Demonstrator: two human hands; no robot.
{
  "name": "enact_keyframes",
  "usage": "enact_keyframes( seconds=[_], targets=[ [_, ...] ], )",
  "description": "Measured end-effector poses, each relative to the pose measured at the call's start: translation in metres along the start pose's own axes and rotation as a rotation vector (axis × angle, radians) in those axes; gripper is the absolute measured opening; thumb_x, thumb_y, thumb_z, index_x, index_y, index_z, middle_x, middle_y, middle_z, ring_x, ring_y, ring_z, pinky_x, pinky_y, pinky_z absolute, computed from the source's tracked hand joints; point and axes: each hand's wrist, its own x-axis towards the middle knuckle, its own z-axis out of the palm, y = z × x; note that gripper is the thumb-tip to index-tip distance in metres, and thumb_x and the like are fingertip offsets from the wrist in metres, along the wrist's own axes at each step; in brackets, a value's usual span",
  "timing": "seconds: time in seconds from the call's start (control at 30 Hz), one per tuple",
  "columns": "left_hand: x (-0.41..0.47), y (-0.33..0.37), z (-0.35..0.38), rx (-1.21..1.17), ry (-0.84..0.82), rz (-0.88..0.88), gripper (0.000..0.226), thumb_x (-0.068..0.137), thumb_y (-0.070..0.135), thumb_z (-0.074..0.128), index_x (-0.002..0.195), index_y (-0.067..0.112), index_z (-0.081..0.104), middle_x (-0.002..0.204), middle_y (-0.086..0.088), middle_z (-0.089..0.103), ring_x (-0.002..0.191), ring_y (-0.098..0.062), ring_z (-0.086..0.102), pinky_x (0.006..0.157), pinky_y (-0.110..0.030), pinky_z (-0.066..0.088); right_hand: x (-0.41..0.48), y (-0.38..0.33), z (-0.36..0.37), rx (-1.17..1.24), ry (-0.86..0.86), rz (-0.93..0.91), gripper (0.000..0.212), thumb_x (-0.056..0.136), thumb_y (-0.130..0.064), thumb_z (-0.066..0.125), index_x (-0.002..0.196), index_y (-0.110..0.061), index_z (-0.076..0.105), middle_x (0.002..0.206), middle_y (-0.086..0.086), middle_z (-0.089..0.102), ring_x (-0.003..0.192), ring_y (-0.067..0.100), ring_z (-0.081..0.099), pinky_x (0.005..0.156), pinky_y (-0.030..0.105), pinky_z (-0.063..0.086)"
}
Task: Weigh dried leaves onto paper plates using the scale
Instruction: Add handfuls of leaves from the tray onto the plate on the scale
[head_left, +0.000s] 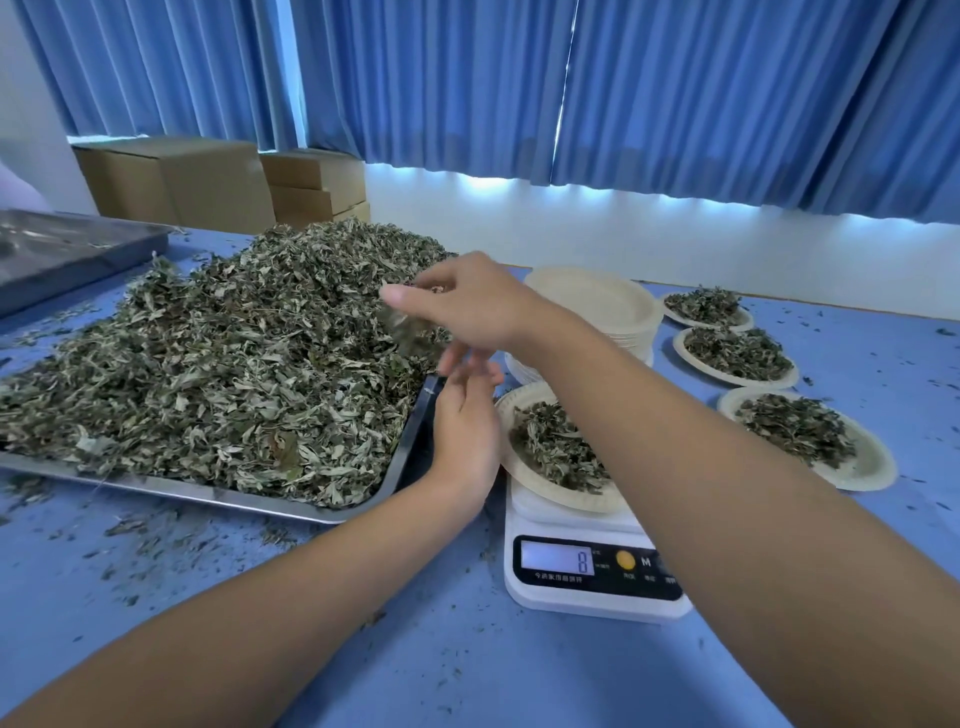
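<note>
Reaching into dried leaves (234, 364) beside the scale (597, 564).
Right hand (457, 306) over the heaped tray (260, 501), seemingly pinching blurred leaves; left hand (467, 431) slack-fingered by its rim; leaf-laden paper plate (511, 410) atop scale.

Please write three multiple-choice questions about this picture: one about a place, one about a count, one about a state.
1. The plate nearest the camera stands on: A the tray; B the scale; C the boxes.
2. Filled plates right of the scale: A two; B three; C five.
3. The scale's display: A dark; B lit, showing 8; C covered by a hand.
Answers: 1 B, it sits on the white scale top. 2 B, three lie in a row on the table. 3 B, the digit 8 shows on the lit screen.
</note>
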Motion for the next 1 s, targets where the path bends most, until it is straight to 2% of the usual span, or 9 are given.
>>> enact_keyframes(
  seconds=[0.07,0.17,0.33,0.47,0.53,0.63,0.73,0.87,1.0],
  targets=[
    [0.001,0.0,-0.001,-0.013,-0.004,-0.006,0.031,0.107,0.016,0.036,0.107,0.012,0.068,0.112,0.002,0.07,0.109,-0.011,0.064,0.077,-0.012,0.047,0.001,0.002,-0.002,-0.05,-0.036,0.004,0.056,0.1,-0.05,0.059,0.126,-0.001,0.062,0.123,0.026,0.067,0.057,0.022,0.074,0.046,0.028,0.054],
    [0.0,0.0,-0.003,-0.005,-0.021,0.002,0.031,0.107,0.017,0.039,0.109,0.011,0.069,0.107,0.006,0.07,0.095,0.001,0.065,0.065,-0.002,0.044,-0.011,0.02,-0.022,-0.074,0.164,-0.03,0.032,0.101,-0.041,0.059,0.104,-0.011,0.07,0.1,0.017,0.075,0.052,0.018,0.072,0.039,0.02,0.043],
    [0.0,-0.001,0.001,0.017,-0.04,-0.005,0.028,0.107,0.02,0.042,0.105,0.015,0.069,0.106,0.005,0.071,0.101,-0.006,0.064,0.086,-0.018,0.049,-0.052,0.065,-0.062,-0.156,0.304,0.055,0.016,0.096,-0.027,0.066,0.086,-0.017,0.074,0.079,0.004,0.076,0.047,0.016,0.065,0.044,0.018,0.04],
    [-0.001,-0.004,0.0,0.028,-0.052,0.009,0.029,0.108,0.021,0.04,0.101,0.02,0.068,0.107,0.007,0.071,0.102,-0.004,0.065,0.085,-0.019,0.048,-0.088,0.088,-0.078,-0.243,0.327,0.076,0.008,0.091,-0.032,0.074,0.089,-0.025,0.078,0.075,-0.002,0.072,0.047,0.004,0.057,0.061,0.027,0.049],
    [0.0,-0.005,-0.001,0.052,-0.05,0.024,0.03,0.108,0.022,0.04,0.1,0.022,0.069,0.106,0.008,0.071,0.102,-0.003,0.065,0.085,-0.019,0.048,-0.105,0.094,-0.08,-0.235,0.316,0.064,0.01,0.088,-0.041,0.076,0.091,-0.031,0.079,0.079,-0.005,0.071,0.053,-0.001,0.057,0.067,0.03,0.049],
    [0.001,-0.006,-0.002,0.06,-0.043,0.041,0.03,0.108,0.023,0.041,0.098,0.025,0.069,0.098,0.014,0.072,0.089,0.008,0.066,0.074,-0.01,0.047,-0.123,0.098,-0.076,-0.221,0.242,0.057,0.025,0.08,-0.058,0.075,0.098,-0.04,0.077,0.089,-0.011,0.071,0.058,0.004,0.056,0.065,0.028,0.046],
    [0.0,-0.007,-0.001,0.06,-0.041,0.052,0.03,0.107,0.022,0.041,0.097,0.025,0.069,0.092,0.015,0.073,0.083,0.01,0.066,0.069,-0.007,0.047,-0.13,0.099,-0.071,-0.238,0.207,0.049,0.039,0.071,-0.063,0.079,0.104,-0.044,0.074,0.097,-0.013,0.067,0.062,0.006,0.059,0.066,0.024,0.044],
    [-0.001,-0.008,-0.002,0.07,-0.052,0.06,0.031,0.106,0.023,0.041,0.098,0.027,0.07,0.089,0.02,0.073,0.087,0.006,0.067,0.073,-0.014,0.048,-0.131,0.1,-0.065,-0.322,0.184,0.044,0.05,0.066,-0.063,0.082,0.111,-0.044,0.071,0.098,-0.016,0.063,0.063,0.005,0.061,0.069,0.025,0.047],
    [-0.001,-0.009,-0.003,0.065,-0.047,0.065,0.03,0.106,0.024,0.041,0.097,0.027,0.07,0.092,0.016,0.073,0.089,0.004,0.066,0.077,-0.018,0.048,-0.129,0.102,-0.062,-0.289,0.197,0.051,0.032,0.077,-0.041,0.087,0.106,-0.038,0.074,0.086,-0.014,0.067,0.06,0.01,0.063,0.065,0.023,0.045]
  ],
)
